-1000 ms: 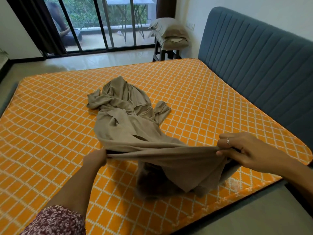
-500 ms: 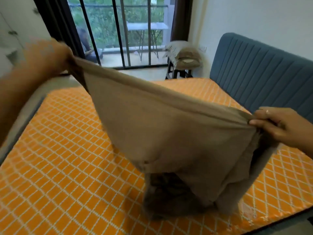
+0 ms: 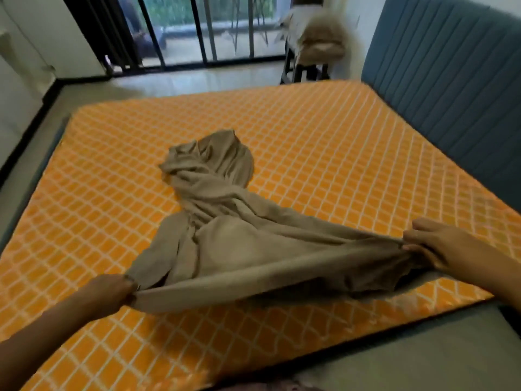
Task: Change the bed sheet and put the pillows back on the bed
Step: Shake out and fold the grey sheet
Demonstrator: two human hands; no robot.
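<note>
Lying crumpled on the bare orange mattress (image 3: 324,153), the beige sheet (image 3: 225,244) has its near edge stretched between two hands. The left hand (image 3: 108,290) grips one end in a closed fist; the right hand (image 3: 431,244) pinches the other. Blurred pillows (image 3: 315,38) sit stacked on a stool (image 3: 303,70) beside the blue headboard (image 3: 451,80).
</note>
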